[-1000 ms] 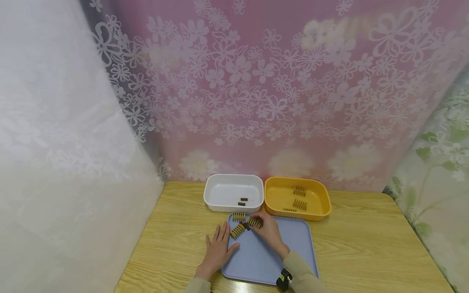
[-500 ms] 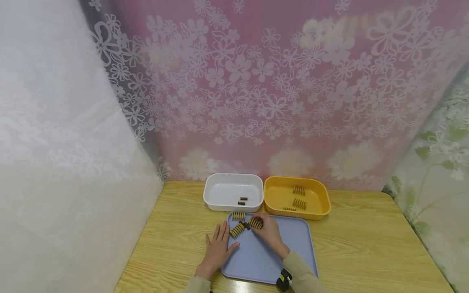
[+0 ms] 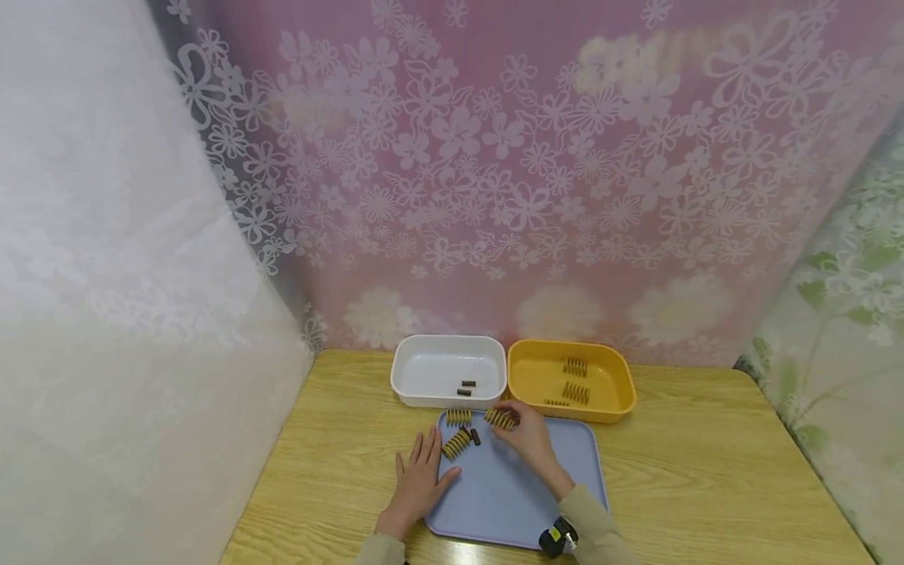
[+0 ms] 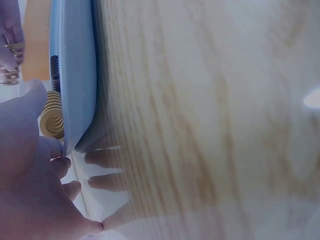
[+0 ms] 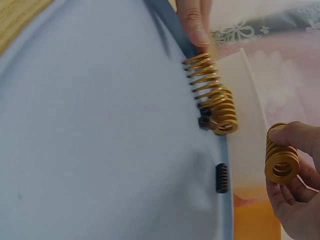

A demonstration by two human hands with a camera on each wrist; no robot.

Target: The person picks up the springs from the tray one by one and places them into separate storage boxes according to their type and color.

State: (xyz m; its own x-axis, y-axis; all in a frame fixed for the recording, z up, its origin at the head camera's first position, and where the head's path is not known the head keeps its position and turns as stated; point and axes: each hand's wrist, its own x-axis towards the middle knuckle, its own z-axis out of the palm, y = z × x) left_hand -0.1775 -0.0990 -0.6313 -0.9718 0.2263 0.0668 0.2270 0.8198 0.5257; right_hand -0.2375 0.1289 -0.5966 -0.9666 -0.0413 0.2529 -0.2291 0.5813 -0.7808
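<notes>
My right hand (image 3: pixel 531 441) pinches a yellow coil spring (image 5: pixel 281 156) between thumb and fingers, lifted above the far edge of the blue tray (image 3: pixel 510 502). My left hand (image 3: pixel 417 486) rests with fingers spread at the tray's left edge. Beside its fingertips, two yellow coil springs lie on the tray: the far spring (image 3: pixel 458 417) in the corner and the near spring (image 3: pixel 457 444) slanted. A small dark spring (image 3: pixel 475 437) lies right of them. The right wrist view shows one small dark spring (image 5: pixel 222 178) apart, and another dark piece (image 5: pixel 205 121) against the yellow springs.
Behind the tray, a white box (image 3: pixel 427 373) contains two small dark springs. Right of it stands an orange-yellow box (image 3: pixel 530 377) with several yellow springs inside. Everything stands on a wood-grain table (image 3: pixel 706 463), with flowered curtains (image 3: pixel 523 196) close around it.
My right hand has lifted its yellow spring off the tray, moving slightly right and toward the boxes, away from the dark spring. My left hand stays put.
</notes>
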